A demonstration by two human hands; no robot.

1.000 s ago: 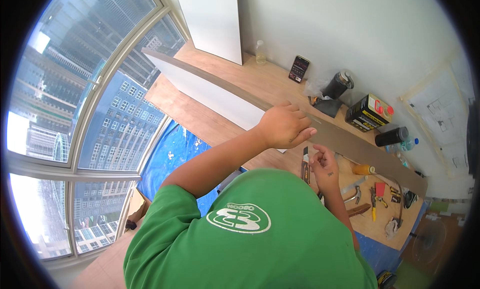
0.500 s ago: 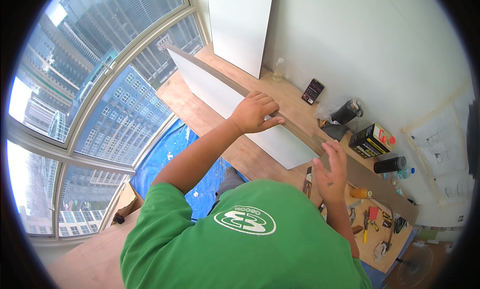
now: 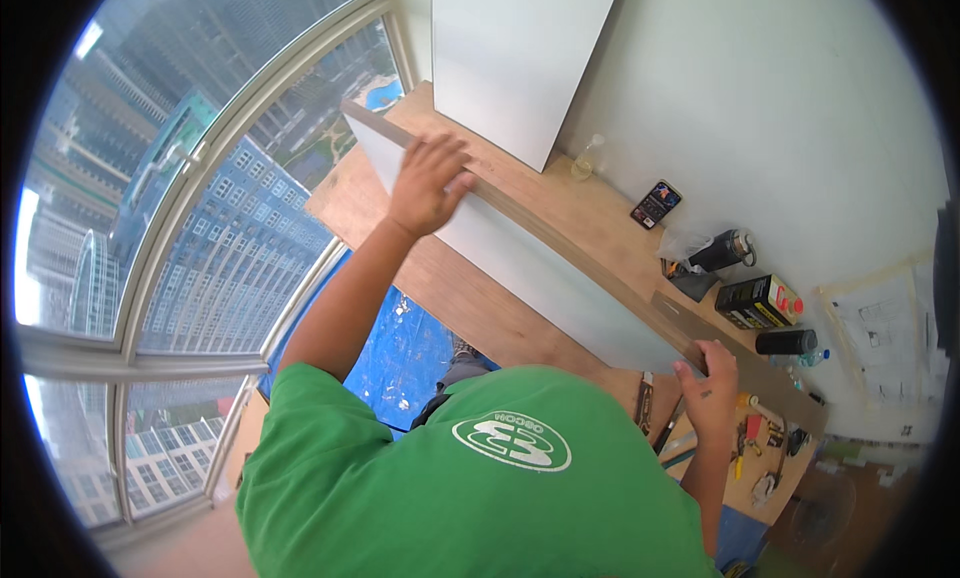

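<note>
A long white board [image 3: 540,278] with a brown top edge stands on its long side on a plywood bench [image 3: 480,318]. My left hand [image 3: 430,183], slightly blurred, lies over that edge toward the far end, fingers loosely spread. My right hand [image 3: 707,383] has its fingers curled on the board's near end. Just left of it, partly hidden by my shirt, a long dark-handled tool [image 3: 643,398] lies on the wood.
Window [image 3: 200,258] at left; blue sheet [image 3: 385,358] below. White panel [image 3: 510,48] leans on the back wall, near a bottle [image 3: 588,158], phone [image 3: 656,204], flask [image 3: 720,250], can [image 3: 755,300] and cylinder [image 3: 786,342]. Hand tools [image 3: 750,438] at lower right; papers [image 3: 875,328] taped at right.
My left hand has moved farther up-left along the board's edge, its fingers loosening. My right hand has moved right and down onto the board's end. The view has shifted.
</note>
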